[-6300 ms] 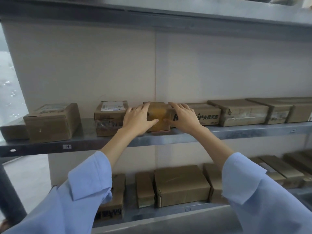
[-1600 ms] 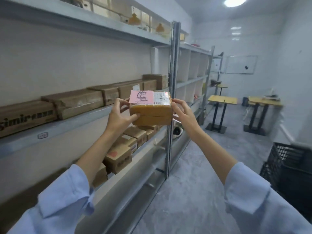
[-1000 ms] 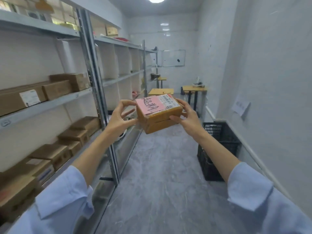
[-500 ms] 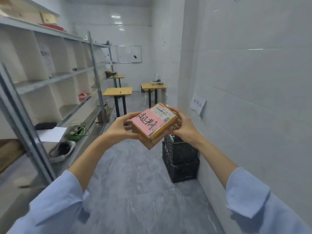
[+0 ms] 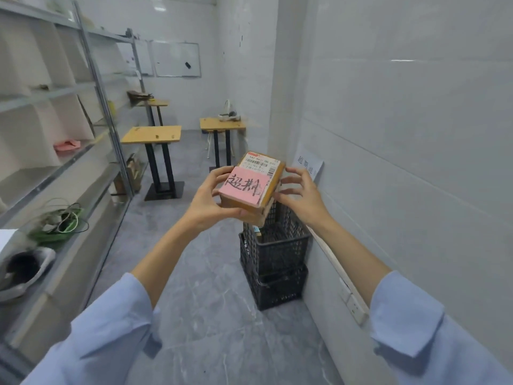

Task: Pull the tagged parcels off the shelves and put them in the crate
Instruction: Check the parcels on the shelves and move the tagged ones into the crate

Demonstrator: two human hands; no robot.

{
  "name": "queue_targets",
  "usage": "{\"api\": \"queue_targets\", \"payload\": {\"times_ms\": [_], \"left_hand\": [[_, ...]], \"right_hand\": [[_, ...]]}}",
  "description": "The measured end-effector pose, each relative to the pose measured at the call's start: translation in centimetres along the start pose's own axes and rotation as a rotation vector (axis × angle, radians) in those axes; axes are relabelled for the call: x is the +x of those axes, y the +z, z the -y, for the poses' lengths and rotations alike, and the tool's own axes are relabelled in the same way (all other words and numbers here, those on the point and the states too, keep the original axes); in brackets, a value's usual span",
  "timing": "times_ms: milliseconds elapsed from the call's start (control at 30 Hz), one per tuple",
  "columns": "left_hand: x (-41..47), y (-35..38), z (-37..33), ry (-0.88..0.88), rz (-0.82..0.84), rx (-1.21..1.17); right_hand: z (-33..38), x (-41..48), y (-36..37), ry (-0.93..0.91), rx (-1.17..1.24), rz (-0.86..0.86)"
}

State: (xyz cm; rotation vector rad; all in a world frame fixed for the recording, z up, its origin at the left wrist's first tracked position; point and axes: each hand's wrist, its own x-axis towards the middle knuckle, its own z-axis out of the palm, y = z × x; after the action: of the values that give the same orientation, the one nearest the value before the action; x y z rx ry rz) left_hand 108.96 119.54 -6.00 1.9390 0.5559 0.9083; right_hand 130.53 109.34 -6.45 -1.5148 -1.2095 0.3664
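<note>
Shelves (image 5: 63, 168): L of the aisle, well apart from both hands. Nothing to do there this step.
Wall (image 5: 416, 134): R side, and the crate sits against it. Best come in from the aisle side and keep the R elbow off the tiles.
Crate (image 5: 277, 245): black mesh, open top, stacked on a 2nd crate (image 5: 277, 287) on the floor. Sth already inside by the L corner, can't tell what. Judged target: the free part of the bottom, beside that item.
Parcel (image 5: 251, 190): brown carton, in the air btwn both hands, tilted w/ top face toward the camera. It overlaps the crate's upper rim in view but is higher up, so not in yet. Should be levelled, then lowered past the rim before release, not dropped from here.
L hand (image 5: 206, 202): clamped on the parcel, fingers curled round the L side, thumb at the near bottom edge. Prob. carries most of the wt, so it should let go last.
R hand (image 5: 301, 195): thumb + a fingertip pinch the R edge lightly, other fingers splayed off the box. Needs a firmer hold while bending down.
Pink tag (image 5: 244, 187): on the top face, handwritten, next to the printed label (image 5: 261, 163). Keep it facing up in the crate.
</note>
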Motion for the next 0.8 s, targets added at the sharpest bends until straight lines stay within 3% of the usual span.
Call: {"api": "queue_targets", "payload": {"times_ms": [433,800], "left_hand": [[20.9,9.2,11.9,-0.021,-0.187,0.013],[35.2,17.4,25.1,-0.216,-0.273,-0.055]], "right_hand": [[-12.0,19.2,-2.1,0.094,0.038,0.207],[-28.0,34.4,-1.7,0.176,0.018,0.392]]}}
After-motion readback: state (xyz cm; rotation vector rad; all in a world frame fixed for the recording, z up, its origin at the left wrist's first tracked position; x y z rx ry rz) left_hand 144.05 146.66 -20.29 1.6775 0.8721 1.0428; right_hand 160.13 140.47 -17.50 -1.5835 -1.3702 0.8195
